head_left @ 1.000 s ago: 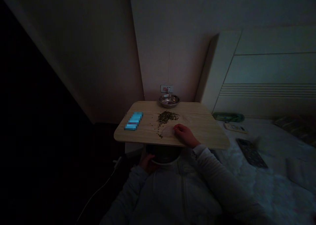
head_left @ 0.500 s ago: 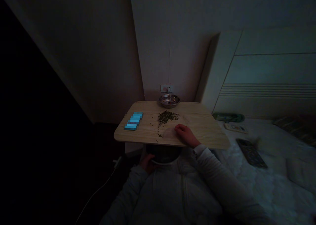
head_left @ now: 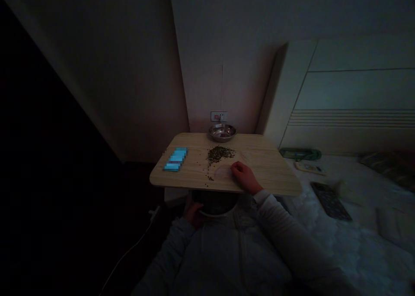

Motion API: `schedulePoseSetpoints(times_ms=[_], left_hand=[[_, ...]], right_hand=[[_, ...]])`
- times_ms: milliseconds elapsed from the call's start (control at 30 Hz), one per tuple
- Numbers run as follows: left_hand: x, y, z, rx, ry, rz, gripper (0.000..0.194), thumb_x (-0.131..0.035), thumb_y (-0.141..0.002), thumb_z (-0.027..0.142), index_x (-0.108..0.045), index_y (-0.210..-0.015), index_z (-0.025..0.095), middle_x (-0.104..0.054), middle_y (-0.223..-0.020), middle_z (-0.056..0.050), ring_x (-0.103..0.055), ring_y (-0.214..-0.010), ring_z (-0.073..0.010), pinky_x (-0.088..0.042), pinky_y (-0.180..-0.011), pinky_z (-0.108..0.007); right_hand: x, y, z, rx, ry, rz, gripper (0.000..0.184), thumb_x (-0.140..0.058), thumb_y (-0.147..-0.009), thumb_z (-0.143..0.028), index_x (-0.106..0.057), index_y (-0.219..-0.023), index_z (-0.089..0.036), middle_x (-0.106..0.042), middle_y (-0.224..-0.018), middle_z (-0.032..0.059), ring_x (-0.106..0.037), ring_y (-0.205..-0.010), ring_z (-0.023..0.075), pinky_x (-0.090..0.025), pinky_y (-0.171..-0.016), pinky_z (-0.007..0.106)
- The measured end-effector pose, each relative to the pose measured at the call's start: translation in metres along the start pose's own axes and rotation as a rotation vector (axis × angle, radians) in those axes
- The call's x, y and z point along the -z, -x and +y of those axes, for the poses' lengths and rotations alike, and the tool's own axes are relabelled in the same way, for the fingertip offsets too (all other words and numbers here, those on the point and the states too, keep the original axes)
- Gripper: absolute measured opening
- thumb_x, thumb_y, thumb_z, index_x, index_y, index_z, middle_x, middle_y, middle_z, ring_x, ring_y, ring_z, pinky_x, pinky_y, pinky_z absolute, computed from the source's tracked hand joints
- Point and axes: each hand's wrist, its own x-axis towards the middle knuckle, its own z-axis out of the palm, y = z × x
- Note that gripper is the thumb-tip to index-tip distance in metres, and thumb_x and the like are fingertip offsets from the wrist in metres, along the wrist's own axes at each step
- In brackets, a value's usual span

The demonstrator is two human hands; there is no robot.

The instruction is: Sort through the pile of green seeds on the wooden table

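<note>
A pile of small dark green beans point(head_left: 219, 153) lies on a light wooden table point(head_left: 272, 170), with a few strays trailing toward the near edge. My right hand point(head_left: 244, 176) rests on the tabletop just right of the strays, fingers curled together; whether it holds anything is hidden. Below the table's near edge my left hand point(head_left: 193, 214) grips the rim of a dark bowl point(head_left: 214, 204) held against my lap. A steel bowl point(head_left: 222, 132) stands at the table's far edge.
A blue phone-like slab point(head_left: 175, 159) lies on the table's left side. A wall socket point(head_left: 219, 116) sits behind the steel bowl. To the right is a bed point(head_left: 350, 235) with a remote point(head_left: 330, 201) and other small items. A white cable point(head_left: 129, 248) runs across the dark floor.
My right hand has edged slightly away from me along the tabletop, toward the pile. The left hand and the dark bowl have stayed put.
</note>
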Motion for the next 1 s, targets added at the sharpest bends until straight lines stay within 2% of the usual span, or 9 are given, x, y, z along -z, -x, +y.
schedulePoseSetpoints(times_ms=[167,367,500,667,867,1000], left_hand=[[0.0002,0.001,0.001,0.002,-0.008,-0.005,0.022,-0.059,-0.07,0.008,-0.063,-0.091,0.013,-0.075,-0.087,-0.012,-0.062,-0.113,-0.0324,-0.053,-0.092,-0.046],[-0.0004,0.0014,0.0003,-0.004,-0.003,-0.005,0.04,-0.059,-0.069,0.007,-0.063,-0.108,0.014,-0.075,-0.093,-0.011,-0.064,-0.109,-0.0314,-0.054,-0.089,-0.046],[-0.0029,0.003,0.0,-0.019,0.003,-0.016,0.044,-0.06,-0.068,0.005,-0.063,-0.111,0.015,-0.075,-0.095,-0.01,-0.064,-0.111,-0.0313,-0.053,-0.091,-0.045],[-0.004,0.0048,0.0011,-0.006,0.013,0.02,0.038,-0.058,-0.07,0.006,-0.061,-0.107,0.014,-0.075,-0.091,-0.011,-0.064,-0.11,-0.0311,-0.053,-0.092,-0.047],[-0.0072,0.0098,0.0022,0.007,0.006,0.027,0.021,-0.053,-0.075,0.006,-0.062,-0.093,0.015,-0.072,-0.071,-0.007,-0.066,-0.105,-0.0298,-0.052,-0.093,-0.047],[-0.0067,0.0093,0.0014,-0.015,0.01,0.009,0.022,-0.054,-0.073,0.006,-0.063,-0.092,0.016,-0.073,-0.075,-0.006,-0.066,-0.106,-0.0294,-0.052,-0.093,-0.047]], right_hand=[[-0.0006,0.0001,0.0005,0.033,0.024,-0.056,0.022,-0.049,-0.072,-0.04,-0.055,-0.071,-0.019,-0.056,-0.063,-0.0002,-0.048,-0.063,0.0154,-0.036,-0.063,0.028],[-0.0014,0.0,0.0021,0.054,0.023,-0.134,0.019,-0.049,-0.073,-0.037,-0.057,-0.074,-0.019,-0.058,-0.064,-0.0003,-0.048,-0.061,0.0144,-0.037,-0.062,0.027],[-0.0008,-0.0002,0.0036,0.062,0.034,-0.144,0.02,-0.051,-0.075,-0.037,-0.058,-0.073,-0.019,-0.059,-0.064,-0.0004,-0.049,-0.061,0.0142,-0.038,-0.061,0.026],[0.0007,0.0009,0.001,0.037,0.043,-0.162,0.021,-0.051,-0.076,-0.037,-0.058,-0.074,-0.018,-0.06,-0.065,0.0,-0.051,-0.062,0.0149,-0.039,-0.063,0.027],[0.0007,0.0012,0.0013,0.047,0.039,-0.182,0.018,-0.052,-0.074,-0.035,-0.059,-0.074,-0.018,-0.06,-0.066,-0.0003,-0.051,-0.063,0.0145,-0.039,-0.063,0.027],[0.0002,0.0001,0.0035,0.04,0.043,-0.194,0.018,-0.051,-0.073,-0.034,-0.06,-0.075,-0.018,-0.061,-0.065,-0.0003,-0.051,-0.062,0.0143,-0.038,-0.063,0.026]])
